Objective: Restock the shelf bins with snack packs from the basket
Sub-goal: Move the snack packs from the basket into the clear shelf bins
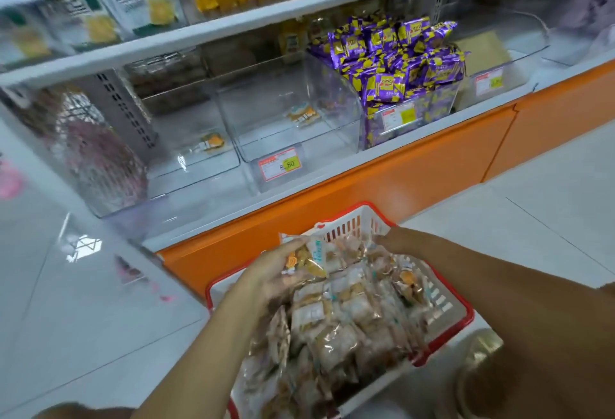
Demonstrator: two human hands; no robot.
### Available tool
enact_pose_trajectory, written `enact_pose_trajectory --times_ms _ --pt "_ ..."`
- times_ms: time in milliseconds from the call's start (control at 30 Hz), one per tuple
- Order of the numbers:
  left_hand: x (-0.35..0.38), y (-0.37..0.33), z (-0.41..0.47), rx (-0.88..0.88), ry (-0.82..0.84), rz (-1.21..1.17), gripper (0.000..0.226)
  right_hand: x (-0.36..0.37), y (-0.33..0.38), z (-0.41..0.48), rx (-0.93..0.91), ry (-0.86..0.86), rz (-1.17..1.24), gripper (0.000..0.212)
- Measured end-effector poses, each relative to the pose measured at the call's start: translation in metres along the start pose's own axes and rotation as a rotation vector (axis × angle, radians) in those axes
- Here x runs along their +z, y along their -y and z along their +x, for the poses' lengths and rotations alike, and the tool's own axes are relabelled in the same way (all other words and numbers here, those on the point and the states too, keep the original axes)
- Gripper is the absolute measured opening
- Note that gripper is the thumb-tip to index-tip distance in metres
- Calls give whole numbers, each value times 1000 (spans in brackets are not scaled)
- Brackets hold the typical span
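Left hand (273, 274) grips one snack pack (311, 257) just above the basket (352, 220). Right hand (397, 239) is on the packs at the basket's far end; it's blurred, so can't tell if it grips. The basket is heaped with clear packs, below the shelf. The clear bin (283, 141) ahead holds a single pack; the next bin is piled with purple packs (396, 52).

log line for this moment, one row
phase: picking from red-rimmed white plastic basket | left hand: holds clear-wrapped snack pack | right hand: on basket's packs, grip unclear | clear plastic shelf bin: one pack inside
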State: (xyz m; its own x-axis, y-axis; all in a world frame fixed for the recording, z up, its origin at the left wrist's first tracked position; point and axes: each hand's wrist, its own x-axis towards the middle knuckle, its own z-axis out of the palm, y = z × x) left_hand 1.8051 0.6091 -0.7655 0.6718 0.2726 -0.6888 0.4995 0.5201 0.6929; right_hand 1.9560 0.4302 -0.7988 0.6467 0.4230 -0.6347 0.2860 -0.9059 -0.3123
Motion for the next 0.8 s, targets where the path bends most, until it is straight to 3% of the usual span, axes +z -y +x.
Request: enact_pose_trajectory --times_ms 67,167,267,333,467,533,600,700,800 --pt "-7 3 0 -6 -30 50 29 1 12 -9 -62 -43 101 48" --pt "-17 10 0 -13 -92 115 36 11 28 -16 -239 -91 -45 37" --pt "-24 13 -3 6 -134 119 40 28 39 -37 -497 -202 -246 73" --pt "-29 13 -7 22 -136 97 37 39 42 -47 -628 -120 -396 79" --pt "-45 8 -19 44 -93 12 25 52 38 -48 -629 -41 -717 90" --pt "-54 3 -23 39 -23 -13 30 53 35 -49 -623 -31 -812 94" --pt "-60 0 -28 53 -28 -41 36 53 32 -49 -662 -50 -890 84" --pt "-70 0 -26 71 -36 -158 39 39 28 -56 -699 -62 -785 62" --pt "-73 3 -25 24 -36 -153 30 -1 20 -63 -525 163 -273 53"
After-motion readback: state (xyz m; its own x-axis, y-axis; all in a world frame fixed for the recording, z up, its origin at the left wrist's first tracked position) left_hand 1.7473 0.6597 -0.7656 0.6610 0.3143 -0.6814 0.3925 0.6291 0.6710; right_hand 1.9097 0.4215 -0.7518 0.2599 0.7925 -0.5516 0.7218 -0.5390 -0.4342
